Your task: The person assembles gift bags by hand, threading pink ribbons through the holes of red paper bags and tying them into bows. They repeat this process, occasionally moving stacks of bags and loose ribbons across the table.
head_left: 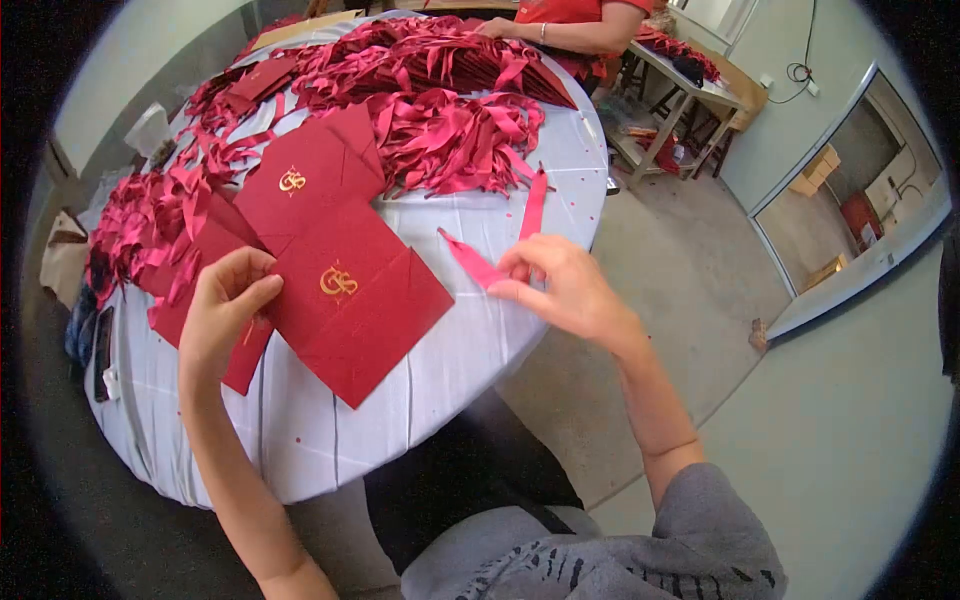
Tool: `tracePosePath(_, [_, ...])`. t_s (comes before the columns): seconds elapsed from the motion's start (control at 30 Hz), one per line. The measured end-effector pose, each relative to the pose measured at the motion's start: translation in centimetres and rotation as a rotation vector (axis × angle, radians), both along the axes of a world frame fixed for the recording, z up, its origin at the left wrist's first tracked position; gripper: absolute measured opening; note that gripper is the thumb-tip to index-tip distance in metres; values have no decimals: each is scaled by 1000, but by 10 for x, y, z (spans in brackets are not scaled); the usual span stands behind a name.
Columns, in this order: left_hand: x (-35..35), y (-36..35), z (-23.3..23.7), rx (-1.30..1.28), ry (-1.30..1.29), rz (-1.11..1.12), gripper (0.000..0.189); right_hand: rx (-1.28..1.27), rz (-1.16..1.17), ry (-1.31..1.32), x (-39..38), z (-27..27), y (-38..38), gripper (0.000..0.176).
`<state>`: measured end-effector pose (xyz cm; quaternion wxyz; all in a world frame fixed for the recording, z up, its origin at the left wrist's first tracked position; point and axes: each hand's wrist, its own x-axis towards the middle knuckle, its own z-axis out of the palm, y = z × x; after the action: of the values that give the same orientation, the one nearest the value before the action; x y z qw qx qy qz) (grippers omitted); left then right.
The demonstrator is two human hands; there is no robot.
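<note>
My left hand (232,305) pinches the upper left edge of a flat, dark red paper bag (365,325) with a gold emblem. The folded bag is tilted over the front of the table. My right hand (568,290), to the right of it, has thumb and fingers closed on a pink-red ribbon (465,258). Both ribbon ends point away from me, one leaning left and one upright. Behind the held bag lies another red bag (315,170) with the same gold emblem. More red bags lie partly hidden beneath my left hand.
A round table (400,425) has a white cloth. Loose ribbons (455,140) are heaped behind the bags; a ribboned bag pile (420,55) lies farther back. A phone (104,355) rests at the left edge. Across the table stands a person in red (575,25). A side table (690,90) stands right.
</note>
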<state>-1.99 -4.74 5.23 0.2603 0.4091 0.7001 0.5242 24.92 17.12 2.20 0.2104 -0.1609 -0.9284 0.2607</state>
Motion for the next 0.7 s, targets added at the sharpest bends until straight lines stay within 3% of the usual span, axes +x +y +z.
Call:
tracePosePath(0.13, [2,-4,6,23,67,35,10,19,-127,24,-22,3,8,30])
tracePosePath(0.23, [0,-6,6,107,124,67,12,-26,-155,-6,-49,-2,10,27])
tracePosePath(0.33, [2,-11,12,172,163,67,16,131,-186,-57,-67,-16,14,24])
tracePosePath(0.4, [6,-15,19,169,188,46,18,50,-185,-137,-70,-18,16,17])
tracePosePath(0.63, [-5,-16,9,225,157,-27,24,-65,-151,128,-60,-13,25,14])
tracePosePath(0.7, [-4,-15,11,171,157,-64,26,-497,-30,426,-58,9,15,14])
